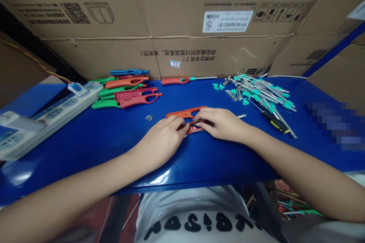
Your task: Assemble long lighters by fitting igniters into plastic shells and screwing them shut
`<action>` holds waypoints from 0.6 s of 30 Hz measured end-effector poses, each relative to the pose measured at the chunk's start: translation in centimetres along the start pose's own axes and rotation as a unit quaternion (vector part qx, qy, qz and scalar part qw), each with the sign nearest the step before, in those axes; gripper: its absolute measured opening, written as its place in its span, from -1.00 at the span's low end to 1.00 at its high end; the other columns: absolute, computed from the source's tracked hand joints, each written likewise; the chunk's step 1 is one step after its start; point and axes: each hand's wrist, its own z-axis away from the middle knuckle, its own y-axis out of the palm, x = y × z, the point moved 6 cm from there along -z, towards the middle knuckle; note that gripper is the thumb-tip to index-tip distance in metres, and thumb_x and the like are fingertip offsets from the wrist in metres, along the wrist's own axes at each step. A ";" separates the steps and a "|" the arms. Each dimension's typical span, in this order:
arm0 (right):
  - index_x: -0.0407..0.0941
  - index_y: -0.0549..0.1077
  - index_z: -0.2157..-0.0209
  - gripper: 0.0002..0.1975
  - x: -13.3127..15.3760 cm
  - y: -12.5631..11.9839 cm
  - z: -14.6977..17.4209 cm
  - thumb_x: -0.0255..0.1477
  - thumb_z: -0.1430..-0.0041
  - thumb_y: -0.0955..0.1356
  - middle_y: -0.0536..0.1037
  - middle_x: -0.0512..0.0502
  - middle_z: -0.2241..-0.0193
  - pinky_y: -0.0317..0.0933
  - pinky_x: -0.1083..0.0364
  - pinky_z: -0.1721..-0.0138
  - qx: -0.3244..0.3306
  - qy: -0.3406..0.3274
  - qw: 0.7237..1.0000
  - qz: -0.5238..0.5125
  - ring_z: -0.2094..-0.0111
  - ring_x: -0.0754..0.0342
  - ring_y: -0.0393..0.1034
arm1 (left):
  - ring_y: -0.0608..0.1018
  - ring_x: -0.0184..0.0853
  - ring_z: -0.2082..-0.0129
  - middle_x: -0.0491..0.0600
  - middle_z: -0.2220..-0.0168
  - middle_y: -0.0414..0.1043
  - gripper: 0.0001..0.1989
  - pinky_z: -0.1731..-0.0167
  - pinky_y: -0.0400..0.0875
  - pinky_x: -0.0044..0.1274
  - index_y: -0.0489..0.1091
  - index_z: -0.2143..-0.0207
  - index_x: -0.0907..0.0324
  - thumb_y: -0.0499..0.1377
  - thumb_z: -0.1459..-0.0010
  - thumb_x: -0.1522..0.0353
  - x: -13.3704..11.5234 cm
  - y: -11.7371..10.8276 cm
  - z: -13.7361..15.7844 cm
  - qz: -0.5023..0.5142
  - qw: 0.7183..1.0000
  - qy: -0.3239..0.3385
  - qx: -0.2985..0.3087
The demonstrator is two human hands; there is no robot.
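My left hand (pixel 167 134) is closed on the left end of an orange lighter shell half (pixel 195 130) lying on the blue table. Over the same shell, my right hand (pixel 219 122) has its fingertips pinched together at the inside parts, where a thin white wire shows. What the right fingertips hold is hidden. Just behind lies a second orange shell half (pixel 184 113), its far right covered by my right hand. A metal tube end (pixel 242 115) sticks out beyond the right wrist. Small screws (pixel 148 117) lie in a pile left of the shells.
Red, green, orange and blue lighter shells (pixel 137 98) are stacked at the back left, near a white power strip (pixel 59 115). An assembled red lighter (pixel 175 81) lies by the cardboard (pixel 176 7). At right are metal tubes with teal parts (pixel 265 93) and a black-yellow screwdriver (pixel 275 122).
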 end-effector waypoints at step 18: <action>-0.10 0.41 0.34 -0.81 -0.5 0.0 0.4 -0.31 -0.33 0.34 0.42 0.01 0.44 0.07 0.15 0.38 0.056 -0.057 0.993 -0.082 0.43 0.13 0.24 | 0.49 -0.16 0.09 0.15 0.08 0.37 -0.63 0.07 0.49 -0.31 0.40 -0.17 0.22 -0.02 -0.41 0.44 0.8 1.1 0.6 0.090 0.996 0.007 0.002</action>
